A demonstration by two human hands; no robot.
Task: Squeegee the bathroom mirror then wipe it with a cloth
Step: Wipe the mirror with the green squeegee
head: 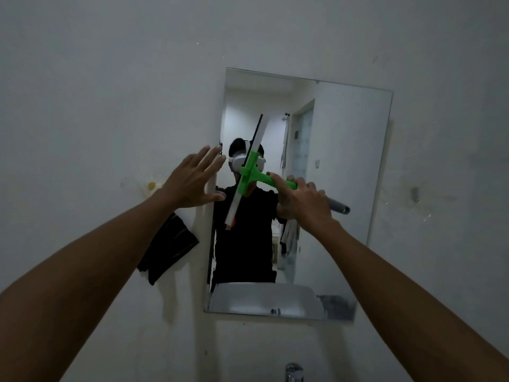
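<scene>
One squeegee (pixel 249 172) is held against the mirror (pixel 338 166), blade running near-vertical, tilted, across the glass left of centre. The right hand (pixel 303 201) grips its green handle, fingers curled round it, just right of the blade. The left hand (pixel 192 180) is spread flat, fingers straight, at the mirror's left edge, apart from the squeegee. One dark cloth (pixel 168 248) hangs on the wall below the left hand. One tap (pixel 294 372) shows at bottom.
</scene>
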